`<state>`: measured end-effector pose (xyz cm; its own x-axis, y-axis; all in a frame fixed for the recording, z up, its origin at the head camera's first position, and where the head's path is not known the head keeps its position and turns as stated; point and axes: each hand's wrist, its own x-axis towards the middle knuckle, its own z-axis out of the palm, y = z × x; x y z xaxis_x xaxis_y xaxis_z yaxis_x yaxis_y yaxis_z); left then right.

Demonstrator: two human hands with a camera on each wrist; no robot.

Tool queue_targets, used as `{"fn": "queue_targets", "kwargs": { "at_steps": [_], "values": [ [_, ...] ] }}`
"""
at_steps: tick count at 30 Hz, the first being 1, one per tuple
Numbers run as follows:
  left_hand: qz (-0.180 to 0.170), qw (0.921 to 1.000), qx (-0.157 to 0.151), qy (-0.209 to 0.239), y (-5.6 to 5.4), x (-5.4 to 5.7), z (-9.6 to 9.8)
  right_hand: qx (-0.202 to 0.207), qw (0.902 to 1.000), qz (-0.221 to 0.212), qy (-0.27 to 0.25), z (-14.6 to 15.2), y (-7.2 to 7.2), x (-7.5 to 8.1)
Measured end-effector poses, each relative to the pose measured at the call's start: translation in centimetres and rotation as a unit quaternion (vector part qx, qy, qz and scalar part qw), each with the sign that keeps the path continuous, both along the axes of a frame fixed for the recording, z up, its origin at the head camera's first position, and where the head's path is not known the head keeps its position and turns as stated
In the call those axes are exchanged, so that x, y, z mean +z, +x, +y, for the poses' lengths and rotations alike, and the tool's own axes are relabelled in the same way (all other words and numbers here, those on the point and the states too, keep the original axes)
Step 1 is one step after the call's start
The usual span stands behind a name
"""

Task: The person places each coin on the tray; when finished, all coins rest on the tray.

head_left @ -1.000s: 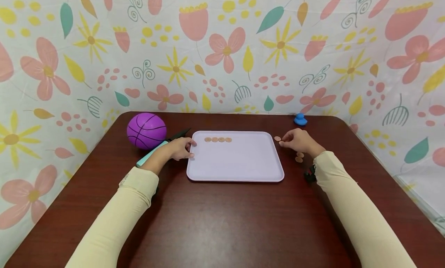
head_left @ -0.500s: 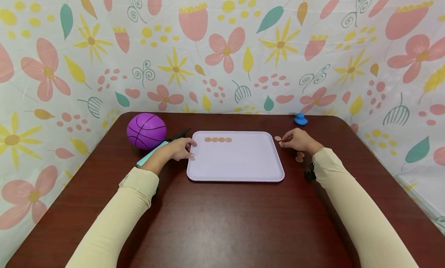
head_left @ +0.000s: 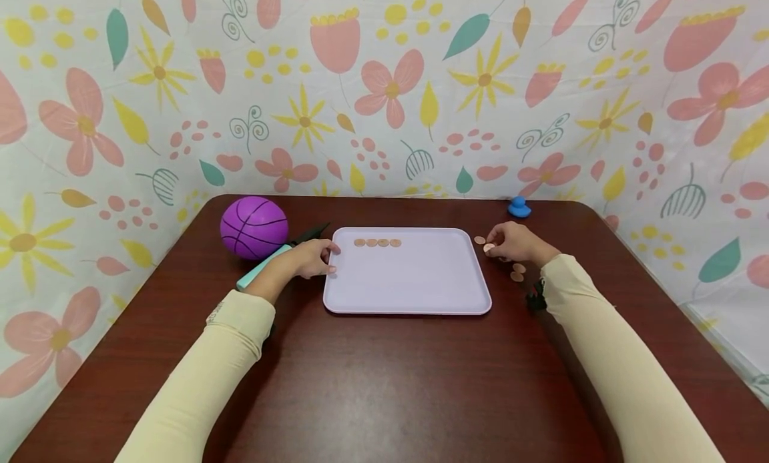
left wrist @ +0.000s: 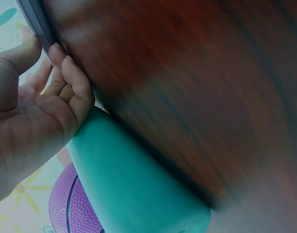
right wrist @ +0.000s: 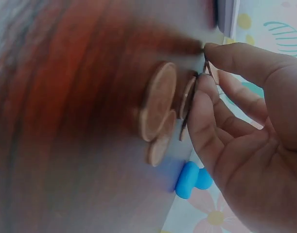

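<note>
My right hand (head_left: 515, 241) pinches a copper coin (head_left: 488, 248) between thumb and fingers, just off the tray's right edge. Another coin (head_left: 479, 240) lies on the table close to those fingertips. Nearer the wrist lie two more coins (head_left: 518, 272), one partly over the other; the right wrist view shows a coin (right wrist: 158, 102) large in front of the fingers. On the left, my left hand (head_left: 311, 257) holds the rim of the pale lilac tray (head_left: 408, 283), thumb and fingers at its edge. Several coins (head_left: 377, 242) form a row along the tray's back left.
A purple ball (head_left: 254, 227) with black lines stands at the back left. Beside it, partly beneath my left forearm, lies a teal-handled thing (head_left: 258, 271) with a black end. A small blue rubber duck (head_left: 519, 207) sits at the back right. A floral cloth hangs behind the table.
The coin in my right hand now shows more clearly at the fingertips, tipped up slightly and turned toward the tray. The left hand, tray and row of coins have stayed in place.
</note>
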<state>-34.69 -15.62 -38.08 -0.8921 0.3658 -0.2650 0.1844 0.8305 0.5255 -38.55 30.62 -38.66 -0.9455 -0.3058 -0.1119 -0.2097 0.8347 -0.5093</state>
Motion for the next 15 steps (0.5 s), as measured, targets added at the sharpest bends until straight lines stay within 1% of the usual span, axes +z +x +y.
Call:
{"fn": "queue_targets", "kwargs": {
  "at_steps": [6, 11, 15],
  "values": [
    [-0.003, 1.0, 0.002, 0.003, -0.03, -0.06, 0.06, 0.011, 0.9999, -0.009, 0.01, -0.03, 0.04, 0.25],
    [-0.006, 1.0, 0.002, 0.001, -0.12, -0.05, 0.1, 0.015, 0.9997, -0.001, 0.017, 0.01, -0.13, 0.36],
    [-0.006, 1.0, 0.002, 0.0, -0.17, -0.05, 0.12, 0.012, 0.9996, 0.016, 0.02, -0.12, -0.15, 0.5]
  ]
}}
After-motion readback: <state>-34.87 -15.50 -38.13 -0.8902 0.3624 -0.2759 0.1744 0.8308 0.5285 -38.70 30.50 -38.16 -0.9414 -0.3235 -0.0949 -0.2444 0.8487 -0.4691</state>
